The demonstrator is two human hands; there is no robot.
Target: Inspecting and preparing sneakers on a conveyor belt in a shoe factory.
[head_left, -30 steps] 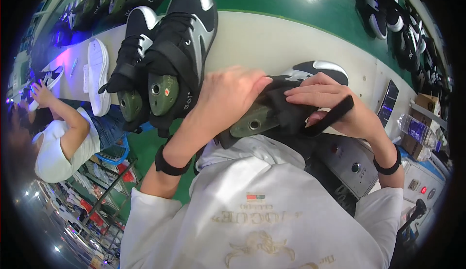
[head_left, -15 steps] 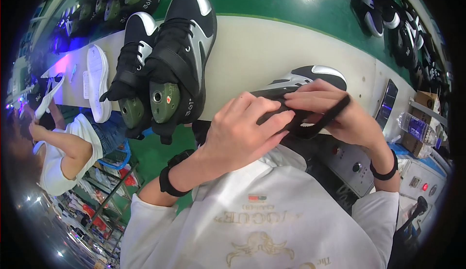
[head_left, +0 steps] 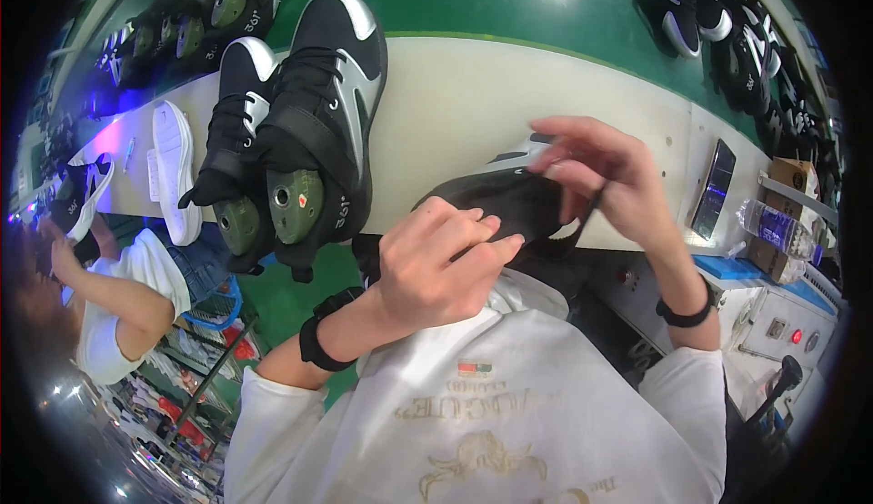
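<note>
Close in front of my body lies a black sneaker upper (head_left: 514, 199) with silver-grey side panels, partly covered by my hands. My left hand (head_left: 446, 263) is closed on its near edge, knuckles up and fingers bent over the black material. Over the far right part of the sneaker is my right hand (head_left: 605, 177), raised a little, its fingers apart and slightly curled. A black strap (head_left: 575, 236) loops out below the right hand. Whether the palm touches that strap is hidden.
To the left stand two black-and-silver sneakers with green lasts (head_left: 296, 204) and a white sole (head_left: 175, 172). A phone (head_left: 715, 188), plastic bottle (head_left: 773, 229) and control box (head_left: 782, 331) are at right. Another person (head_left: 127, 304) works at far left; more shoes (head_left: 750, 59) line the green belt.
My right hand has lifted off the sneaker and its fingers have spread. The left hand stays on the near edge, slightly lower. The whole view has shifted a little.
</note>
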